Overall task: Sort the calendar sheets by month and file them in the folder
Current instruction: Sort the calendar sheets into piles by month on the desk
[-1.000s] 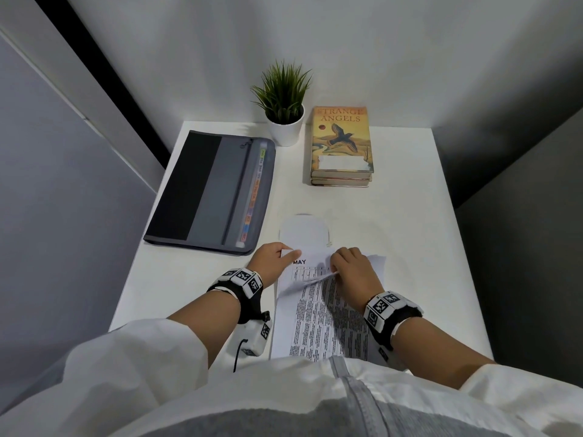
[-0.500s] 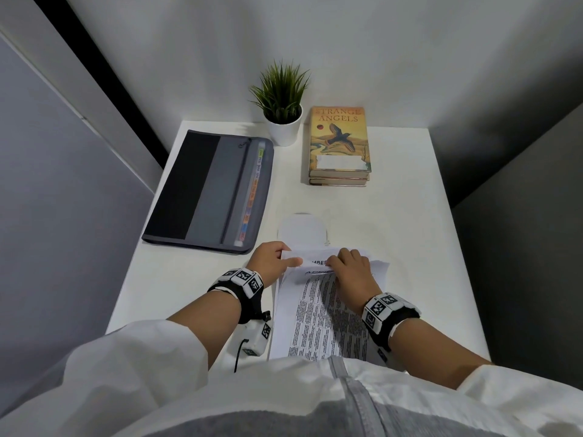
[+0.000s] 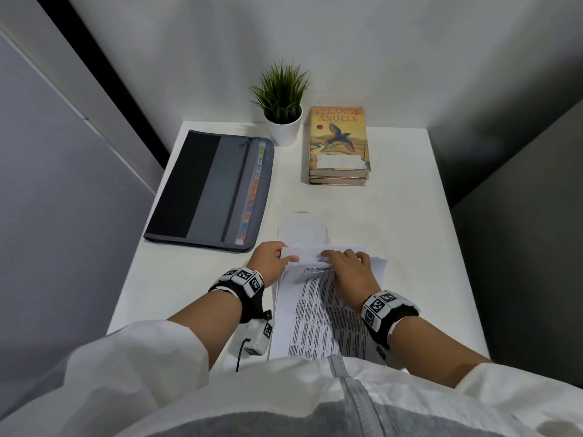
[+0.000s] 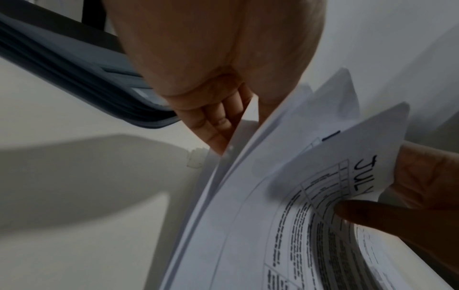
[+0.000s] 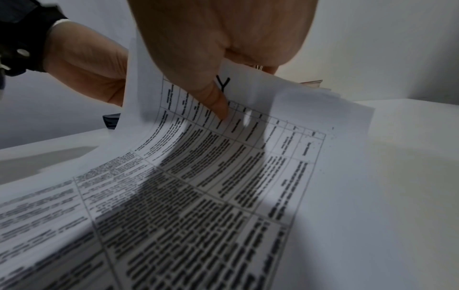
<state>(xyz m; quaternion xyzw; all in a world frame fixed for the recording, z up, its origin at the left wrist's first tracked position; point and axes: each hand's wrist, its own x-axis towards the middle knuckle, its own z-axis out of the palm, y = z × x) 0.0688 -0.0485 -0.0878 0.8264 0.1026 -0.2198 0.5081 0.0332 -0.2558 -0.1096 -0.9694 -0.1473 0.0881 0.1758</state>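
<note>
- Sorting under way at the near edge of the tabletop (image 3: 394, 216): stack of calendar sheets (image 3: 328, 313) fanned at its far end, a page headed APRIL showing in the head view, a lifted page marked JULY (image 4: 360, 172) in the left-wrist view.
- Left hand (image 3: 271, 258) clamped on the stack's far left corner, thumb over the top, fingers curled beneath the raised pages.
- Right hand (image 3: 350, 268) pinching the top edge of the lifted sheet, thumb (image 5: 216, 102) pressed against its printed grid, remaining fingers tucked behind the paper.
- Grey zip folder (image 3: 211, 190) lying flat along the left edge, well apart from the stack, coloured month tabs visible along its right side; no sheet seen going into it.
- Judged from that: months being read and leafed through only, order not yet settled, filing not begun, most of the job left.
- Elsewhere: potted plant (image 3: 282, 102) at the far edge, books (image 3: 339, 146) piled just beside it, a pale flat rounded item (image 3: 301, 227) beyond the stack, too indistinct to name.
</note>
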